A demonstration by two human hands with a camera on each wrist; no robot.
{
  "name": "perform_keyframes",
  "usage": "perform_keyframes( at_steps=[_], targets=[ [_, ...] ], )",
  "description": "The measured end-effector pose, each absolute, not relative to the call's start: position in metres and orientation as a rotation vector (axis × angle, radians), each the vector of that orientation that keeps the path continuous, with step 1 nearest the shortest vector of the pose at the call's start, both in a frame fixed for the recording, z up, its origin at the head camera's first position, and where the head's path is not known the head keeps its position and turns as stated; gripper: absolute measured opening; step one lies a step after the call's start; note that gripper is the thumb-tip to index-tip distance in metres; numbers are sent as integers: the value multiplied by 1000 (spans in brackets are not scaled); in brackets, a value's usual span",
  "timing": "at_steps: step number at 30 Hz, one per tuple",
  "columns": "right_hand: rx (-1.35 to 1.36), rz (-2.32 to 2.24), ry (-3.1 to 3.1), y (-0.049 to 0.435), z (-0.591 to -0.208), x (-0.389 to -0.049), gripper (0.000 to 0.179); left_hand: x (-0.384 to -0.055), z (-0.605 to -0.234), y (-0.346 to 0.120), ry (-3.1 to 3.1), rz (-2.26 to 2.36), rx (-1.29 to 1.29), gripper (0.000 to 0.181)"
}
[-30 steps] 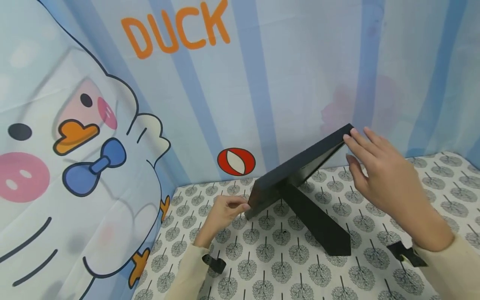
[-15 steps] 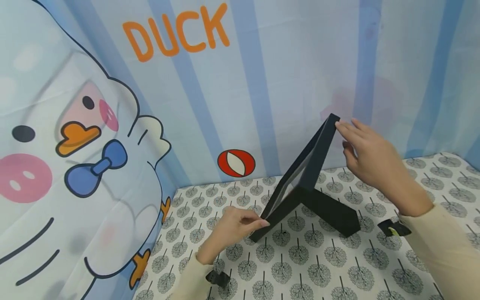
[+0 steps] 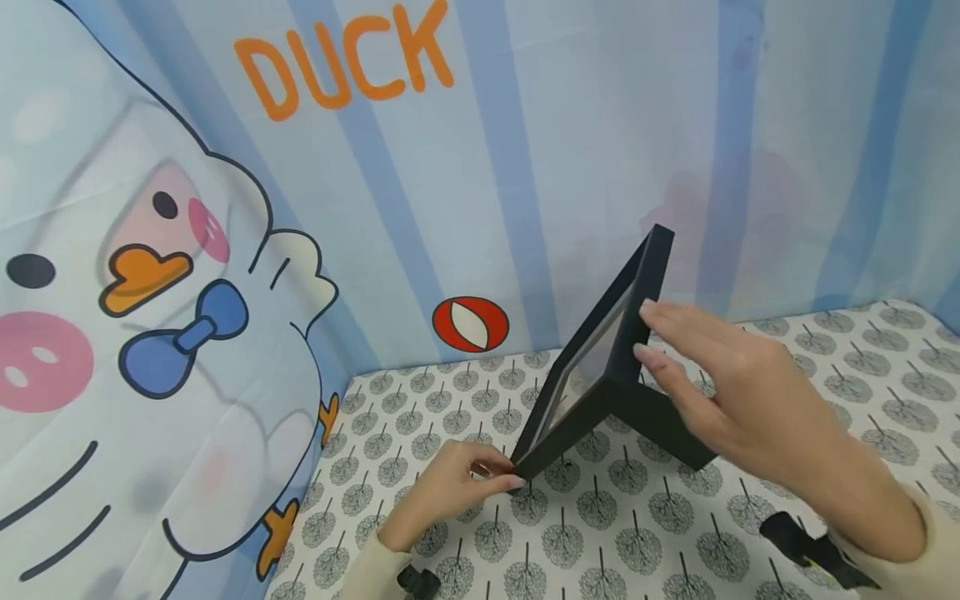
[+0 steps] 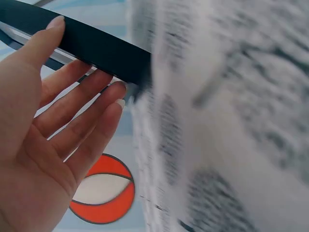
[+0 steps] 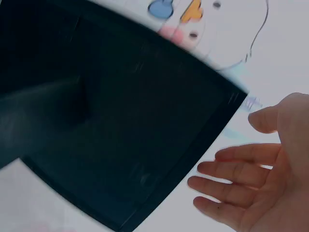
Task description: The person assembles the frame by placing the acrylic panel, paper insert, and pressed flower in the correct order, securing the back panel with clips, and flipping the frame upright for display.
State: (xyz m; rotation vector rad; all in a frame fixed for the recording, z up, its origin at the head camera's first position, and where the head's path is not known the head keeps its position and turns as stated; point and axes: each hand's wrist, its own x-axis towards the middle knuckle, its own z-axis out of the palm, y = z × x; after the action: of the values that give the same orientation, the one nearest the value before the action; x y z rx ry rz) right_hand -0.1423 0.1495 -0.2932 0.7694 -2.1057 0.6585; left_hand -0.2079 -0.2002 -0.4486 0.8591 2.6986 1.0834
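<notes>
A black picture frame [image 3: 572, 427] leans on the tablecloth, propped on its black easel stand [image 3: 663, 427], with its pale pane facing the back left. My left hand [image 3: 453, 485] pinches the frame's low left corner; in the left wrist view the thumb lies on one face of the border and the fingers on the other. Beside the frame's right edge is my right hand [image 3: 738, 392], its fingers extended and tips near the border. The right wrist view shows the dark back panel [image 5: 140, 111], with a gap between it and the right hand's fingers [image 5: 231, 171].
A white cloth [image 3: 525, 533] with a tree pattern covers the table. Behind it hangs a blue striped curtain [image 3: 600, 167] with a printed duck [image 3: 225, 433] and a red ball print [image 3: 470, 324]. Black straps with small devices circle both wrists.
The frame has turned from its back to show its pane and now stands steeper. My left hand moved down with its corner. My right hand slid down from the top corner along the right edge.
</notes>
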Motion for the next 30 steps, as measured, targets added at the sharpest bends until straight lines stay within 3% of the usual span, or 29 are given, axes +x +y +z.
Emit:
perform_keyframes(
  at_steps=[4, 8, 11, 18, 24, 30],
  targets=[
    [759, 614, -2095, 136, -293, -128, 54, -211, -457, -206, 2714, 1062, 868, 23],
    [736, 580, -2087, 130, -296, -128, 74, -210, -459, -205, 2728, 1051, 877, 22],
    [740, 562, -2070, 129, -298, -132, 80, -207, -457, -202, 2730, 1040, 875, 21],
    [781, 644, -2020, 144, -302, -152, 74, -200, -455, -186, 2684, 1018, 956, 20],
    [788, 784, -2022, 166, -305, -166, 56, -189, -452, -164, 2736, 931, 1069, 21],
    [765, 857, -2080, 184, -304, -175, 53, -173, -452, -137, 2841, 809, 1209, 22]
  ],
)
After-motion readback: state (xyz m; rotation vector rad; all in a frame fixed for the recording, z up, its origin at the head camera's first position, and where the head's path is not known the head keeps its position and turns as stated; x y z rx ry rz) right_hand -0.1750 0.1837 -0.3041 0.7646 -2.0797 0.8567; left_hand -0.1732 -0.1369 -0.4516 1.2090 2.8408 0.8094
